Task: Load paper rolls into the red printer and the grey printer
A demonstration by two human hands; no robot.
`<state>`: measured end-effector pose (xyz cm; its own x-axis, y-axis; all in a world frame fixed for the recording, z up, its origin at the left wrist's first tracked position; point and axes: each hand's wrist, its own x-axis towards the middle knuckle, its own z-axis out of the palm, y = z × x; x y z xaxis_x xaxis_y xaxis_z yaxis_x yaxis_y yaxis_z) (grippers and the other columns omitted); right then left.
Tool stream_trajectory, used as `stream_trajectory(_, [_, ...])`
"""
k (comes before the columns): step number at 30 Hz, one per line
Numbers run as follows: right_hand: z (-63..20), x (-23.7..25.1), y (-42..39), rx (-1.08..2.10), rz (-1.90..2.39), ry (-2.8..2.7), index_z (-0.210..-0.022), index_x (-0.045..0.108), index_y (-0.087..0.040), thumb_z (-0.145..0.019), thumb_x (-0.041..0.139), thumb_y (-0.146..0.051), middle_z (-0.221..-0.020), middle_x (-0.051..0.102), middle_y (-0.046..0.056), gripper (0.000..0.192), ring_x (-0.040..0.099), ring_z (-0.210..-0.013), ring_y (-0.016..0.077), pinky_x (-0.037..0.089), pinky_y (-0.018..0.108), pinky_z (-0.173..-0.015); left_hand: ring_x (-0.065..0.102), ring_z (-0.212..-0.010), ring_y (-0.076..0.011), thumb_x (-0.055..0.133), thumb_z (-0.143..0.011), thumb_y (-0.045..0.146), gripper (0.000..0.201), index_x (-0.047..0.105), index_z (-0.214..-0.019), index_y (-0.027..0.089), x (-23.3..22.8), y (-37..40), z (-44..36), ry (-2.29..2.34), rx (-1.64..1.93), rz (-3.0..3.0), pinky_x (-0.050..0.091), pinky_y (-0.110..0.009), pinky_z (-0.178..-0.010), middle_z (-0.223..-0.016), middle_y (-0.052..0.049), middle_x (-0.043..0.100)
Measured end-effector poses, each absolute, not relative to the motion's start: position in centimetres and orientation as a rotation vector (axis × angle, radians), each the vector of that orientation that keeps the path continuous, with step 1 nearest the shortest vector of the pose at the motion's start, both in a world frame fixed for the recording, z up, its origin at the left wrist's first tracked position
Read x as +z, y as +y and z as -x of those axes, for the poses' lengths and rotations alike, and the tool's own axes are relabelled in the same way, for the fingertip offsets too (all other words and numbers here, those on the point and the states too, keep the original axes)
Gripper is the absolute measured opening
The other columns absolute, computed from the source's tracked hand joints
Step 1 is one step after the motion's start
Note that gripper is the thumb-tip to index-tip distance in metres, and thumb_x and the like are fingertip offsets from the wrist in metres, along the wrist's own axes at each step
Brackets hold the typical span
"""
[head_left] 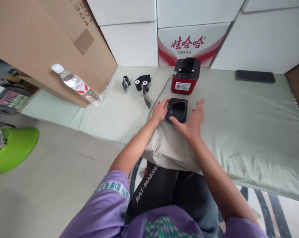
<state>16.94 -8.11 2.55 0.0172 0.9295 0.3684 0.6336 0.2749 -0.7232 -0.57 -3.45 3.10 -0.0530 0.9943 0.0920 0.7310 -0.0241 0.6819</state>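
A small black label printer [177, 110] lies on the pale green padded cloth [238, 125] in front of me. My left hand [160, 110] grips its left side. My right hand [192, 120] rests against its right and front edge, fingers spread, thumb touching the front. Just behind it stands a red and black printer [185, 76]. Left of that lie three black label rolls with white cores [138, 83], one trailing a loose strip.
A clear water bottle [76, 85] leans against a large cardboard sheet [40, 39] at left. White boxes [189, 43] line the back. A dark flat device [254, 76] lies at far right. A green object [13, 148] sits on the floor at left.
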Motion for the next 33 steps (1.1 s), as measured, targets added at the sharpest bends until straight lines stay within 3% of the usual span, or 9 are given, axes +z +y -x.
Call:
stream_trajectory(2, [-18.1, 3.3, -6.9, 0.456, 1.25, -1.586, -0.175, 0.015, -0.02, -0.089, 0.065, -0.068, -0.17, 0.043, 0.026, 0.11, 0.058, -0.139, 0.0436, 0.041, 0.071, -0.123, 0.068, -0.143, -0.0242, 0.037, -0.112, 0.023, 0.047, 0.068, -0.147, 0.018, 3.0, -3.2, 0.8, 1.8, 0.825, -1.82, 0.038, -0.044, -0.137, -0.149, -0.009, 0.075])
stream_trajectory(5, [-18.8, 3.5, -4.0, 0.623, 1.175, -1.361, -0.157, 0.047, -0.024, -0.099, 0.045, -0.046, -0.152, 0.064, 0.019, 0.063, 0.067, -0.131, 0.0343, 0.051, 0.06, -0.118, 0.066, -0.146, -0.0249, 0.036, -0.112, 0.025, 0.048, 0.067, -0.148, 0.018, 2.9, -2.8, 1.5, 1.725, 0.825, -1.844, 0.035, -0.047, -0.138, -0.152, -0.01, 0.074])
stream_trajectory(8, [-18.7, 2.2, -1.4, 0.8, 1.225, -1.44, -0.126, 0.07, -0.024, -0.098, 0.044, -0.044, -0.13, 0.078, 0.014, 0.043, 0.071, -0.128, 0.033, 0.053, 0.061, -0.119, 0.052, -0.162, -0.0233, 0.035, -0.112, 0.027, 0.051, 0.063, -0.154, 0.02, 3.0, -2.4, 2.3, 1.623, 0.748, -1.831, 0.027, -0.048, -0.142, -0.163, -0.009, 0.065])
stream_trajectory(10, [-18.7, 1.1, -0.6, 0.81, 1.202, -1.571, -0.124, 0.074, -0.024, -0.099, 0.048, -0.049, -0.134, 0.079, 0.013, 0.043, 0.07, -0.132, 0.0331, 0.05, 0.061, -0.124, 0.037, -0.17, -0.0217, 0.035, -0.11, 0.025, 0.054, 0.057, -0.16, 0.021, 3.2, -2.2, 2.7, 1.588, 0.667, -1.816, 0.02, -0.049, -0.144, -0.171, -0.008, 0.055])
stream_trajectory(14, [-19.0, -0.1, -0.7, 0.762, 1.181, -1.648, -0.14, 0.071, -0.022, -0.104, 0.046, -0.063, -0.149, 0.074, 0.015, 0.06, 0.067, -0.141, 0.0335, 0.045, 0.061, -0.13, 0.024, -0.175, -0.0178, 0.034, -0.108, 0.022, 0.061, 0.048, -0.167, 0.029, 2.9, -2.1, 2.9, 1.597, 0.592, -1.809, 0.011, -0.049, -0.146, -0.179, -0.001, 0.044])
stream_trajectory(22, [-19.1, -0.1, -1.0, 0.763, 1.193, -1.701, -0.151, 0.067, -0.022, -0.1, 0.033, -0.089, -0.155, 0.07, 0.017, 0.091, 0.064, -0.146, 0.035, 0.044, 0.061, -0.131, 0.01, -0.178, -0.0185, 0.037, -0.109, 0.028, 0.057, 0.051, -0.164, 0.033, 2.1, -2.0, 2.7, 1.64, 0.654, -1.771, 0.008, -0.048, -0.147, -0.178, 0.003, 0.047])
stream_trajectory(28, [-19.0, -0.2, -0.7, 0.733, 1.205, -1.729, -0.154, 0.064, -0.022, -0.099, 0.028, -0.091, -0.157, 0.068, 0.018, 0.095, 0.062, -0.149, 0.0371, 0.043, 0.062, -0.132, -0.009, -0.177, -0.0238, 0.035, -0.11, 0.029, 0.057, 0.05, -0.164, 0.032, 2.8, -2.3, 2.1, 1.734, 0.568, -1.771, 0.0, -0.051, -0.146, -0.189, 0.006, 0.016])
stream_trajectory(33, [-19.1, -0.7, -0.5, 0.729, 1.224, -1.712, -0.154, 0.062, -0.025, -0.101, 0.031, -0.088, -0.158, 0.068, 0.016, 0.088, 0.061, -0.15, 0.0345, 0.041, 0.06, -0.133, -0.01, -0.177, -0.0211, 0.027, -0.11, 0.03, 0.062, 0.04, -0.171, 0.03, 2.9, -2.3, 1.6, 1.761, 0.478, -1.808, -0.003, -0.046, -0.146, -0.186, 0.007, 0.029])
